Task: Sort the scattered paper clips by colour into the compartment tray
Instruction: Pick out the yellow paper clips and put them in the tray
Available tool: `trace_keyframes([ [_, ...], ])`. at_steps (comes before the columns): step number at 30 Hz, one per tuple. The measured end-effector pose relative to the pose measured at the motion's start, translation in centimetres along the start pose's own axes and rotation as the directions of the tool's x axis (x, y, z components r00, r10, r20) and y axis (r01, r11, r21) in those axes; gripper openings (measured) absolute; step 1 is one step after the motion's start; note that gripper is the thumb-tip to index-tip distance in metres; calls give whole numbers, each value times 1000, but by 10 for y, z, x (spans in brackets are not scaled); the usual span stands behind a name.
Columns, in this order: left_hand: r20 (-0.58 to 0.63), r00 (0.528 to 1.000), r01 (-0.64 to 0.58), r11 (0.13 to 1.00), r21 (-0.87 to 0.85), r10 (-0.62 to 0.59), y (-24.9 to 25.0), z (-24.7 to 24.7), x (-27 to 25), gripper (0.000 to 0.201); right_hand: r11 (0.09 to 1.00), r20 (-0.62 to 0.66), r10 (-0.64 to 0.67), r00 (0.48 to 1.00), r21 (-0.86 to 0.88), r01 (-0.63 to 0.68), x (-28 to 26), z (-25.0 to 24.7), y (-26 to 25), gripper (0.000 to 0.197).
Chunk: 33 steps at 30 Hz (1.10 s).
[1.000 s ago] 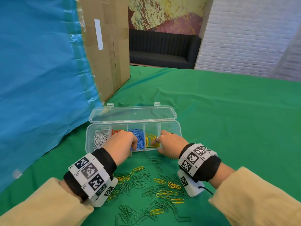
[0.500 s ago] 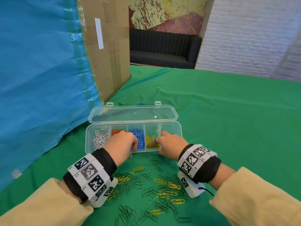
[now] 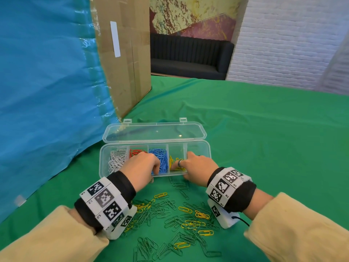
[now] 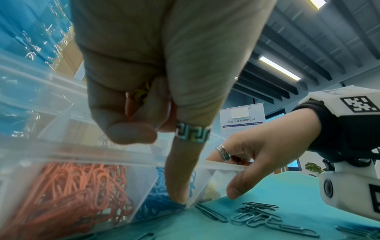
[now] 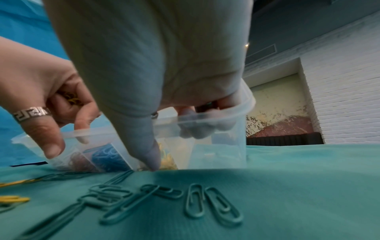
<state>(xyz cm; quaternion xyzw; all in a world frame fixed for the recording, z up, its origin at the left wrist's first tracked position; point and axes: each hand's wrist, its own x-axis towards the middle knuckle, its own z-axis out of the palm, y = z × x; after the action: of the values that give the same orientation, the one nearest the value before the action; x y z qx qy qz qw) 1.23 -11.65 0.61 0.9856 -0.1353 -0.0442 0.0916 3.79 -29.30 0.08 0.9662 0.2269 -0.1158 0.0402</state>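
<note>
A clear compartment tray (image 3: 199,147) lies open on the green cloth, holding white (image 3: 116,160), red (image 3: 135,151), blue (image 3: 160,157) and yellow clips (image 3: 172,163) in separate compartments; the rightmost looks empty. My left hand (image 3: 143,165) is at the front wall, curled round several yellow clips (image 4: 141,95), one finger pointing down against the wall. My right hand (image 3: 196,165) grips the front wall near the yellow compartment, with the thumb (image 5: 152,155) outside and the fingers (image 5: 203,128) inside. Loose green and yellow clips (image 3: 175,220) lie before the tray.
The tray's lid (image 3: 154,132) lies flat behind it. A tall cardboard box (image 3: 124,53) and a blue plastic sheet (image 3: 47,91) stand at the left. Bare green cloth (image 3: 273,148) stretches to the right and beyond the tray.
Almost nothing: both hands stay at the tray's front wall and the right index finger has crept slightly to the left.
</note>
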Motion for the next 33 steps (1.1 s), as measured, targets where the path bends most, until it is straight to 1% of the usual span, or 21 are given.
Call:
trace_keyframes([
  [7,5,1000,13,1000,-19,-13,-1,1,2,16,999,-13,-2,1000,43,3,0,0,1,40],
  [13,8,1000,24,999,-26,-24,-2,1,3,16,982,-63,-11,998,187,23,-1,-1,6,28],
  [15,21,1000,23,999,-39,-23,-3,1,3,19,975,-86,-20,996,219,38,-3,1,8,29],
  [19,11,1000,20,998,-52,-20,-4,2,4,16,951,-166,-38,985,298,87,-8,4,11,33],
  [22,4,1000,20,999,-44,-20,-5,2,5,15,923,-225,-57,973,360,137,-9,3,11,31],
  [25,1,1000,21,999,-49,-21,-4,2,5,15,874,-256,-51,965,456,167,-9,1,11,17],
  [26,-1,1000,19,999,-48,-19,-5,3,5,15,846,-251,-35,967,508,162,-8,0,12,14],
  [28,-3,1000,18,999,-48,-18,-5,3,5,14,795,-222,-16,975,589,147,-7,-1,12,15],
  [31,-6,1000,19,999,-47,-20,-5,3,5,13,758,-188,-20,982,637,138,-4,-1,15,16],
  [33,3,1000,19,999,-48,-19,-4,2,5,13,702,-175,0,984,701,125,-1,-1,19,14],
])
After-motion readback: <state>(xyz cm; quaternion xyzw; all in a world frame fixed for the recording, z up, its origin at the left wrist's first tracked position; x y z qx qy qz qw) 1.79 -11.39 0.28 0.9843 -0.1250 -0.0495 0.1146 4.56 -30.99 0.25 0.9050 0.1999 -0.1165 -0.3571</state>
